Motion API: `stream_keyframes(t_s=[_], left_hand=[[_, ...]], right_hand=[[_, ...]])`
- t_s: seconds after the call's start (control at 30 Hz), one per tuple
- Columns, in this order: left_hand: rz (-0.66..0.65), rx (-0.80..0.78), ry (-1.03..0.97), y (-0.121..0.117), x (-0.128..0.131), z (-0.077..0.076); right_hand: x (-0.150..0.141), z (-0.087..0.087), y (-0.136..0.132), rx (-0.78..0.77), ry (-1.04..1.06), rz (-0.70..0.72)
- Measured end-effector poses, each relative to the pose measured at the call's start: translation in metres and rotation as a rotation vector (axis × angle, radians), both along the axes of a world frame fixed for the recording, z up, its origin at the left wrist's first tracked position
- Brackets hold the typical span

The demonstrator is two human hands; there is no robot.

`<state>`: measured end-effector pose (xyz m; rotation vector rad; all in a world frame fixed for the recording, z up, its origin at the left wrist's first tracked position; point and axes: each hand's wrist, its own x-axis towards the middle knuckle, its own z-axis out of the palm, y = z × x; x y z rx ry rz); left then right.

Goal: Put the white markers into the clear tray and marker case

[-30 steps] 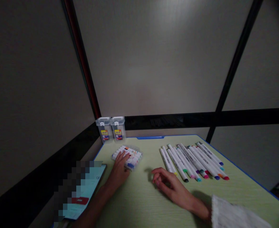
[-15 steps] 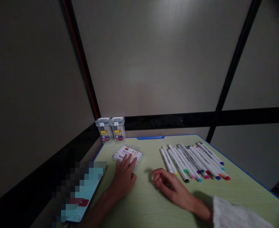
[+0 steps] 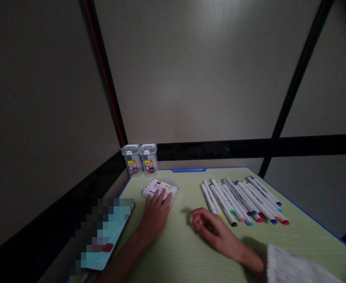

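My left hand (image 3: 155,214) lies with its fingers spread over the near edge of a clear flat case of white markers (image 3: 159,185) with a printed label. The fingertips cover part of the case, so its near side is hidden. My right hand (image 3: 216,232) rests on the table, fingers loosely curled and apart, nothing visible in them. Just beyond and to the right of it, several loose white markers (image 3: 245,200) with coloured end caps lie side by side in a slanted group.
Two clear lidded plastic boxes (image 3: 149,160) with yellow labels stand at the back left corner. A phone or tablet (image 3: 114,232), partly blurred out, lies at the table's left edge. The pale table (image 3: 184,255) has blue edging, with panelled walls behind and to the left.
My left hand has slid back toward me, and its fingers have spread out flatter, uncovering more of the case's label. My right hand stays in place. The view has shifted slightly.
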<state>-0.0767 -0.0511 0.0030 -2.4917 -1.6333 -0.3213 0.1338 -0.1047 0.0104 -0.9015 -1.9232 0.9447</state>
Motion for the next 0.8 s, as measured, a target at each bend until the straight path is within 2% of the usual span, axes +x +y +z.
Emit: stream_keyframes(t_s=[0.17, 0.5, 0.8], left_hand=[[0.071, 0.062, -0.006, 0.006, -0.004, -0.003], [0.243, 0.113, 0.022, 0.022, -0.030, -0.009], [0.339, 0.189, 0.068, 0.026, -0.032, -0.012]], right_hand=[[0.000, 0.001, 0.000, 0.012, 0.000, -0.002], [0.000, -0.002, 0.000, 0.018, -0.008, 0.009], [0.000, -0.003, 0.001, 0.012, -0.003, 0.020]])
